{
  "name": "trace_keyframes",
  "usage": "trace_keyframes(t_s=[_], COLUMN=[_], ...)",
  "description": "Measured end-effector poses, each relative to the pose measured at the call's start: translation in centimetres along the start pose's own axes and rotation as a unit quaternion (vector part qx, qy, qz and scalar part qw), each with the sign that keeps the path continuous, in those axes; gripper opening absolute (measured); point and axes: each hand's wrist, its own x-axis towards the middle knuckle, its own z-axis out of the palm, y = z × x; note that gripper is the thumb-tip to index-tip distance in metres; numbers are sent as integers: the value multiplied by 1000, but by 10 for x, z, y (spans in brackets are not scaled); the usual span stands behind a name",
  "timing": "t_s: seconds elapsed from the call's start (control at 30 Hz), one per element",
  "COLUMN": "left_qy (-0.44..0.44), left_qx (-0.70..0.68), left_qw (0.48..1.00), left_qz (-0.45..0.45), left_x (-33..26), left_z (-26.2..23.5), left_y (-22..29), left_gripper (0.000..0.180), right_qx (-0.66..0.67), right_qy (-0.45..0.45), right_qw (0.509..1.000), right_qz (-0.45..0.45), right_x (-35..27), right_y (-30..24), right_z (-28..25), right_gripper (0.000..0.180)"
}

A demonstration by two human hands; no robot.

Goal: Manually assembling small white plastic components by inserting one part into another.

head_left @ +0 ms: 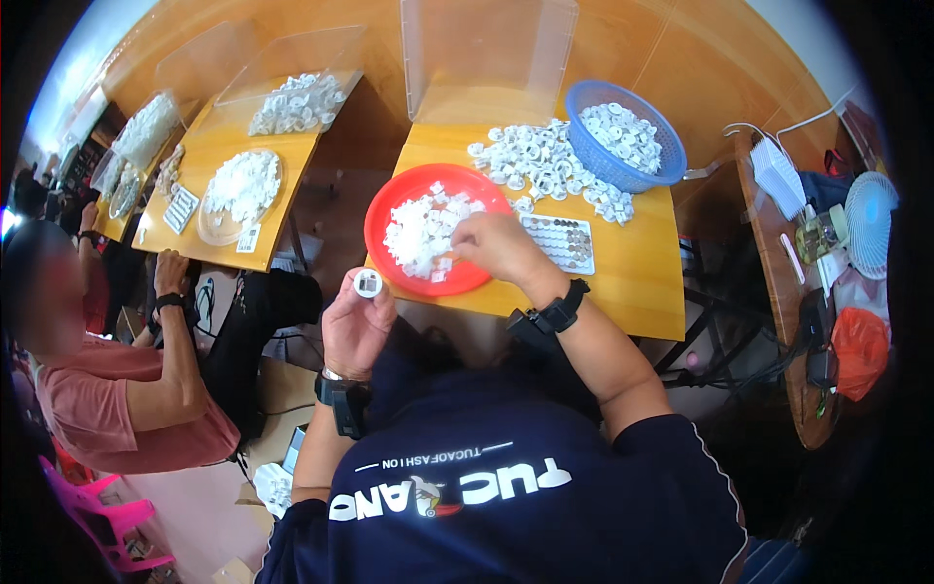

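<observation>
My left hand (358, 326) is closed around a small round white plastic part (368, 283), its face with a dark square centre turned up. This hand is just off the near left rim of a red round tray (376, 226). Heaped in the tray are small white pieces (418, 234), too small to name. Over the tray's right side, my right hand (498, 248) reaches in with its fingertips pinched together at the heap; what they grip, if anything, is hidden. Beside that hand lies a white tray (562, 261) with rows of small round discs.
Many round white parts (540, 161) spread over the yellow table (637, 282). A blue basket (671, 161) of them stands at the back right, before a clear plastic panel (486, 58). A co-worker (126, 389) sits left at another table (195, 146). At right, a side shelf holds a fan (869, 224).
</observation>
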Motion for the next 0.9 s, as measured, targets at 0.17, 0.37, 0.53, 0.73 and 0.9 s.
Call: trace_keyframes(t_s=[0.17, 0.37, 0.53, 0.73, 0.9], left_qy=[24, 47, -17, -36, -55], left_qx=[1, -13, 9, 0, -14], left_qw=[1000, 999, 1000, 999, 997], left_qz=[17, 18, 16, -6, -43], left_x=[-3, -6, -10, -6, 3], left_z=[0, 1, -8, -8, 2], left_y=[-1, 0, 6, 4, -6], left_gripper=[24, 20, 22, 21, 21], right_qx=[-68, -133, -45, -92, -82], right_qy=[-28, 1, 111, 195, 177], right_qw=[997, 991, 991, 973, 974], right_qz=[-35, -21, -60, 87, 117], right_x=[8, 4, -14, -51, -50], right_y=[11, 7, 12, 72, 84], right_z=[39, 42, 23, -35, -40], right_gripper=[12, 10, 10, 10, 11])
